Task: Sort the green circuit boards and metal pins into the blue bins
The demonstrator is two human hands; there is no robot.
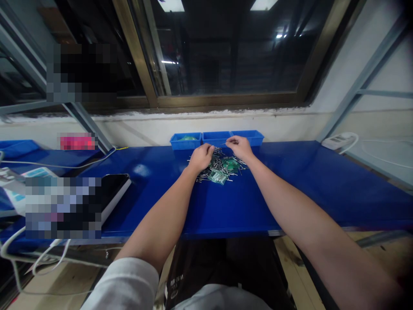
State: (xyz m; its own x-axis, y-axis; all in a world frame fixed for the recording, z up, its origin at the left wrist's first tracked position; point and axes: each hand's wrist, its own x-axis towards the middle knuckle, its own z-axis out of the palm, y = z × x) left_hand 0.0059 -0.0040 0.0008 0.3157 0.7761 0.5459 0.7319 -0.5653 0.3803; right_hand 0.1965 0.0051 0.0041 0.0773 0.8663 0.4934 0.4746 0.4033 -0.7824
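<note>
A pile of thin metal rods [238, 168] lies on the blue tabletop, mixed with small clear-and-green plastic packets [218, 177]. My left hand [200, 158] is closed at the left edge of this pile, thumb and fingers together; whatever they may hold is too small to make out. Over the back right of the pile, my right hand [241, 148] pinches what looks like a thin metal rod [223, 143], its tip pointing left toward my left hand. A gap separates the two hands.
Three blue bins stand behind the pile: a left bin [176, 145] with green material, a middle bin [213, 141] and a right bin [257, 138]. A dark-screened device [114, 185] and white cables lie left. A white power strip [337, 141] sits at the back right.
</note>
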